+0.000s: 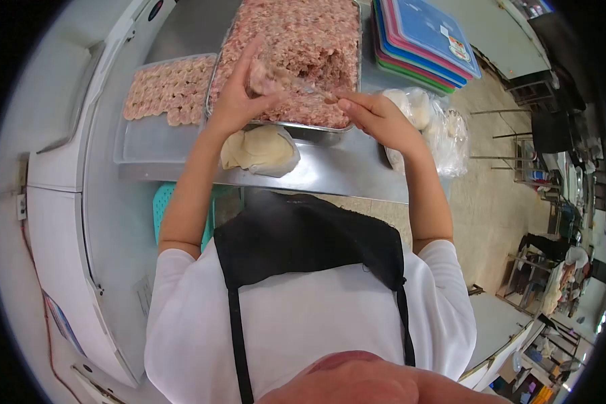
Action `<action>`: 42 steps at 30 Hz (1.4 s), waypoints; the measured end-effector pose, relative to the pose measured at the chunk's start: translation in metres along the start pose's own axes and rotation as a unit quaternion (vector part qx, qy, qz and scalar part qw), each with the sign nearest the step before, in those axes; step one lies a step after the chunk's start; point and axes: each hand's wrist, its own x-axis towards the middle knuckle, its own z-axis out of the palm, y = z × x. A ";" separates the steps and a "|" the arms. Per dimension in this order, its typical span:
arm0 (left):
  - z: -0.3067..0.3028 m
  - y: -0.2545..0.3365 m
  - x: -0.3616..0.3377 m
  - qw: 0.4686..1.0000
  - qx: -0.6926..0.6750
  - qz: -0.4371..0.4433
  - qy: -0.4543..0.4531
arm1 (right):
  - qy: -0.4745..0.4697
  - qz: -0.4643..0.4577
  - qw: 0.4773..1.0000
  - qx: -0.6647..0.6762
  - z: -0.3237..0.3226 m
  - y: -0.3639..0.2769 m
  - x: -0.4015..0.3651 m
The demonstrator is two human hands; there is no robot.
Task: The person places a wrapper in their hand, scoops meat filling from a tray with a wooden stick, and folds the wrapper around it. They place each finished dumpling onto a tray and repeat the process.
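Observation:
My left hand (239, 101) is over the near left part of a deep metal tray (289, 126) heaped with minced meat (289, 27). Its fingers point up and its thumb sticks out, cradling a dumpling wrapper with meat on it (267, 79). From the right, my right hand (380, 121) pinches the handle of a slim metal utensil (311, 89), its far end at the wrapper. A hollow is dug into the meat just beyond. Below the tray's front edge lies a stack of pale round wrappers (259, 151), partly in plastic.
Rows of filled dumplings (168, 91) sit on a translucent tray (151, 145) at the left. Coloured plastic lids (427, 40) are piled at the back right. Plastic bags of wrappers (438, 128) lie by my right wrist. A teal basket (163, 205) stands below the metal table's edge (343, 188).

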 end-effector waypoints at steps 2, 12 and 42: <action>-0.003 0.006 0.003 0.989 0.131 0.059 -0.023 | -0.031 0.007 0.999 -0.018 -0.006 -0.006 -0.007; -0.007 -0.016 0.004 0.948 0.219 -0.147 -0.180 | 0.023 -0.113 0.975 -0.192 0.009 0.078 0.026; 0.001 -0.038 -0.006 0.949 0.223 -0.210 -0.077 | 0.128 -0.174 0.935 -0.281 0.032 0.057 0.021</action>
